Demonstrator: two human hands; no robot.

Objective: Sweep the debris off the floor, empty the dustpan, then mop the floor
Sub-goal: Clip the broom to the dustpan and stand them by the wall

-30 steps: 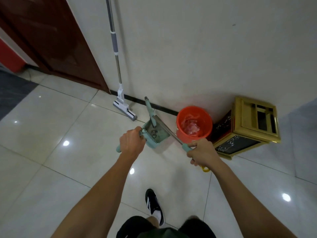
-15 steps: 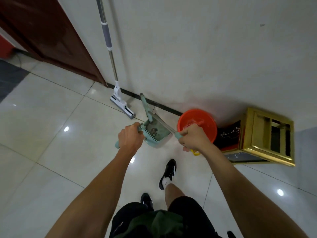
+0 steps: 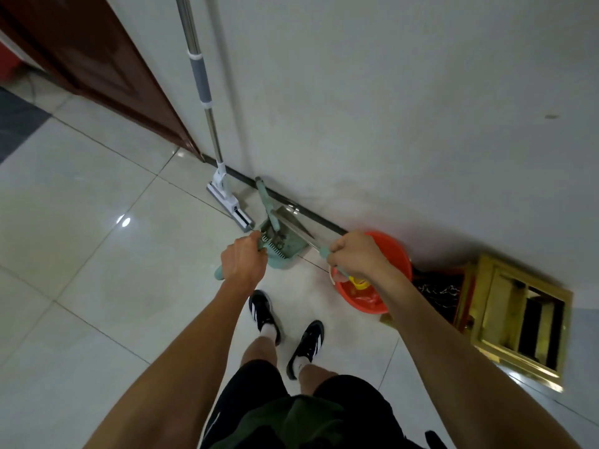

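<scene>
My left hand grips the teal handle of a dustpan, whose comb-toothed edge faces me and which holds some dark debris. My right hand grips the teal grip of a broom handle; the metal shaft runs up-left across the dustpan. An orange bucket with a red liner sits on the floor under my right wrist. A white flat mop with a steel pole leans on the wall, left of the dustpan.
A gold-framed box lies on its side at the right, against the bucket. A dark wooden door stands at the upper left. The white wall and its black skirting run close ahead. My two shoes stand on glossy tiles.
I have stepped closer to the wall and bucket. Both hands keep their grips; my right hand now sits over the bucket's rim, and both feet have come into view.
</scene>
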